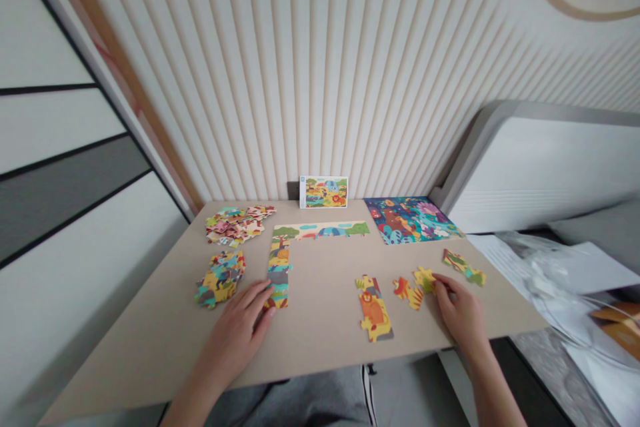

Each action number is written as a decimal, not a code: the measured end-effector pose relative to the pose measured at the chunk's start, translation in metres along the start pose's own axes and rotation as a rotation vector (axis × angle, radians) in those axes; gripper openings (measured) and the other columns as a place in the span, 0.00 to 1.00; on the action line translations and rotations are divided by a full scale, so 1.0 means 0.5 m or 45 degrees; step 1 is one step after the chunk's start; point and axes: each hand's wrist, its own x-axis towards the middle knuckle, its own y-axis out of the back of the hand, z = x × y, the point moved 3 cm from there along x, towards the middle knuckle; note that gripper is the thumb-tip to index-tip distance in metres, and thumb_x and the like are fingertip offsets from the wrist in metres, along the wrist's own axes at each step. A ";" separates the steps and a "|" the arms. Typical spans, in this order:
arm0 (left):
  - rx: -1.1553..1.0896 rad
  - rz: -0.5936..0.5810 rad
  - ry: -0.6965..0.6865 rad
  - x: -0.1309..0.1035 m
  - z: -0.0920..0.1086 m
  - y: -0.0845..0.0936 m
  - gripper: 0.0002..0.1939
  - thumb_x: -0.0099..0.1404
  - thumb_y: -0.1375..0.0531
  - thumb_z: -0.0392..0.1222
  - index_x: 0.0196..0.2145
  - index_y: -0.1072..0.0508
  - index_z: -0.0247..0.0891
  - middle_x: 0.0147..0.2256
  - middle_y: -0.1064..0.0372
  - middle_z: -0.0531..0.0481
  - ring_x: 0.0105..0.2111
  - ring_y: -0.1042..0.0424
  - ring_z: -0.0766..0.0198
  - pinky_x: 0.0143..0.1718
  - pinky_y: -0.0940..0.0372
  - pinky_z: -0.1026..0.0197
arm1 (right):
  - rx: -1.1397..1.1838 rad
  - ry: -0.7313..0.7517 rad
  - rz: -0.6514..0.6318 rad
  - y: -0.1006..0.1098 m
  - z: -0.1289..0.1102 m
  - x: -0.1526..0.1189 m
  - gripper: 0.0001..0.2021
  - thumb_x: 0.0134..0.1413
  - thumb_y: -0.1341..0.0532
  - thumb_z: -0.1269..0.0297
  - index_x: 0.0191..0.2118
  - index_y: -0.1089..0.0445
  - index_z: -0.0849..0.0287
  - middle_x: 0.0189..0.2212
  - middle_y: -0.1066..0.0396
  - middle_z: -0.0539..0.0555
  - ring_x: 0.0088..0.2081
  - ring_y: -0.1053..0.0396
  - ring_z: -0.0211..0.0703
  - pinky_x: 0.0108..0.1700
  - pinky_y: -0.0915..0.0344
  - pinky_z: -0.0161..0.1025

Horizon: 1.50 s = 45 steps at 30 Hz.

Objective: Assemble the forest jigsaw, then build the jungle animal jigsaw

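My left hand [245,320] lies flat with fingers apart. Its fingertips touch the lower end of an L-shaped joined puzzle border [279,257], which runs up and then right along the table's back. My right hand [460,313] pinches the right edge of a yellow puzzle piece [423,278] just above or on the table; I cannot tell which. Close to its left is an orange-and-yellow striped piece [409,293]. A joined lion section [374,310] lies between my hands, tilted slightly. A green-and-yellow section [464,267] rests beyond my right hand.
Loose puzzle pieces form a far-left pile [237,225] and a nearer pile [221,279]. The picture box [323,192] stands against the ribbed wall. A dark, colourful finished puzzle [415,219] lies at the back right. Papers and cables [550,287] sit beyond the table's right edge.
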 end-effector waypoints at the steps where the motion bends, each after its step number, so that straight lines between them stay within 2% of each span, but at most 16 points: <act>1: -0.002 0.009 -0.002 0.000 0.000 0.000 0.20 0.73 0.46 0.47 0.60 0.31 0.43 0.60 0.34 0.44 0.61 0.35 0.52 0.63 0.38 0.44 | -0.014 0.009 0.006 0.000 -0.002 0.000 0.21 0.63 0.46 0.50 0.46 0.22 0.57 0.42 0.20 0.59 0.42 0.23 0.54 0.46 0.30 0.47; 6: 0.012 0.022 0.005 -0.002 0.006 0.003 0.24 0.73 0.46 0.49 0.63 0.36 0.41 0.63 0.37 0.41 0.62 0.36 0.51 0.64 0.39 0.45 | -0.067 0.096 0.067 -0.001 -0.007 -0.004 0.20 0.64 0.47 0.53 0.47 0.22 0.57 0.43 0.20 0.59 0.45 0.24 0.54 0.50 0.32 0.48; 14: 0.001 0.029 0.008 -0.005 0.009 0.005 0.23 0.73 0.46 0.50 0.62 0.33 0.44 0.62 0.35 0.44 0.62 0.35 0.50 0.64 0.39 0.44 | -0.125 0.181 0.048 -0.003 -0.017 -0.006 0.19 0.65 0.47 0.54 0.47 0.23 0.59 0.43 0.21 0.60 0.45 0.24 0.54 0.50 0.32 0.48; 19: -0.015 0.017 0.019 -0.005 0.006 0.002 0.22 0.72 0.46 0.50 0.61 0.32 0.44 0.63 0.35 0.44 0.62 0.35 0.50 0.65 0.39 0.44 | -0.111 0.209 0.103 0.000 -0.022 -0.007 0.18 0.65 0.47 0.54 0.46 0.24 0.58 0.43 0.21 0.60 0.44 0.25 0.53 0.49 0.32 0.47; 23: -0.013 0.005 0.020 -0.006 0.008 0.002 0.22 0.73 0.46 0.50 0.61 0.32 0.43 0.63 0.36 0.44 0.63 0.36 0.51 0.65 0.40 0.44 | -0.074 0.313 0.121 0.005 -0.043 -0.023 0.16 0.66 0.46 0.57 0.46 0.24 0.58 0.42 0.22 0.60 0.45 0.26 0.53 0.50 0.32 0.50; 27: 0.002 -0.001 0.010 -0.006 0.008 0.002 0.22 0.73 0.46 0.50 0.61 0.33 0.42 0.63 0.36 0.44 0.63 0.37 0.51 0.65 0.40 0.44 | -0.011 0.514 -0.022 0.020 -0.107 -0.075 0.14 0.66 0.45 0.60 0.48 0.23 0.55 0.44 0.23 0.60 0.47 0.27 0.55 0.50 0.31 0.52; 30: 0.005 -0.005 0.001 -0.006 0.007 0.001 0.22 0.73 0.46 0.50 0.61 0.33 0.42 0.63 0.36 0.44 0.63 0.37 0.51 0.65 0.40 0.44 | -0.007 0.650 -0.238 0.027 -0.176 -0.127 0.14 0.65 0.43 0.62 0.52 0.24 0.49 0.49 0.24 0.58 0.51 0.28 0.55 0.52 0.31 0.53; 32: 0.006 -0.007 0.000 -0.007 0.006 -0.001 0.22 0.73 0.46 0.50 0.61 0.33 0.43 0.64 0.37 0.44 0.63 0.37 0.50 0.65 0.40 0.43 | -0.035 0.725 -0.390 0.021 -0.218 -0.156 0.15 0.65 0.41 0.60 0.55 0.26 0.46 0.54 0.27 0.57 0.55 0.30 0.56 0.55 0.31 0.53; 35: 0.003 -0.007 0.003 -0.007 0.004 -0.002 0.22 0.73 0.46 0.50 0.61 0.32 0.43 0.64 0.36 0.45 0.63 0.37 0.51 0.65 0.40 0.43 | -0.071 0.790 -0.461 0.002 -0.252 -0.174 0.18 0.65 0.40 0.58 0.59 0.29 0.44 0.58 0.29 0.56 0.58 0.32 0.55 0.57 0.33 0.54; 41: -0.023 0.026 0.008 -0.007 0.005 0.002 0.22 0.72 0.45 0.51 0.60 0.31 0.44 0.63 0.35 0.45 0.62 0.35 0.50 0.64 0.39 0.44 | -0.156 0.802 -0.403 -0.032 -0.230 -0.143 0.18 0.68 0.43 0.60 0.61 0.30 0.45 0.60 0.30 0.56 0.59 0.32 0.54 0.58 0.34 0.55; 45: -0.019 0.028 0.011 -0.007 0.006 0.001 0.22 0.72 0.46 0.50 0.60 0.31 0.44 0.63 0.36 0.45 0.62 0.35 0.50 0.65 0.39 0.43 | -0.216 0.806 -0.378 -0.043 -0.209 -0.119 0.20 0.68 0.44 0.59 0.62 0.32 0.45 0.62 0.31 0.55 0.63 0.36 0.55 0.61 0.39 0.57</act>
